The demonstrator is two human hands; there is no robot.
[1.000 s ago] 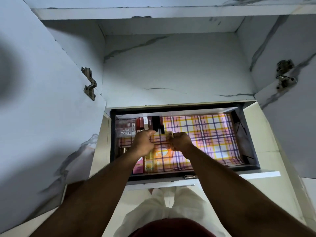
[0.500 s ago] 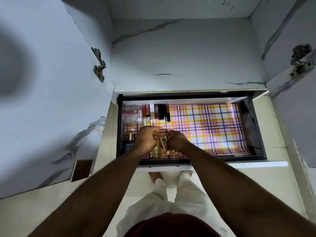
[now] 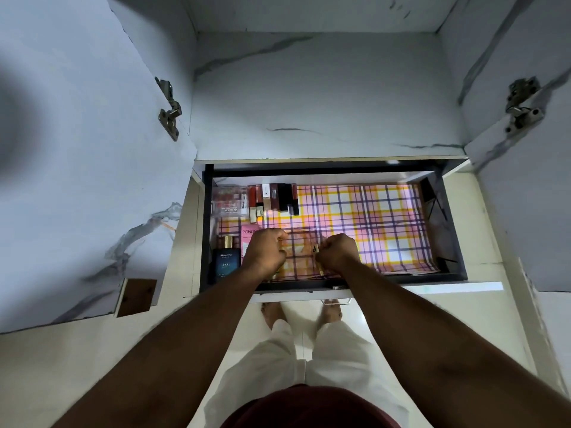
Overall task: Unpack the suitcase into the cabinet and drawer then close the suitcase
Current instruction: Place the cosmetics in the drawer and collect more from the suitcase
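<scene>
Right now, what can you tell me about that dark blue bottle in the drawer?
The dark blue bottle looks like a perfume: a squarish dark body, seemingly glass, with a gold cap at its far end and pale lettering on its face. It sits in the near left corner of the open drawer, beside a pink box. The left hand is close to its right; whether they touch cannot be told.

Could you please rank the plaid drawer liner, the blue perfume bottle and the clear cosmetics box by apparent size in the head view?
1. Plaid drawer liner, by far.
2. Blue perfume bottle and clear cosmetics box look similar, so I leave them unranked.
</scene>
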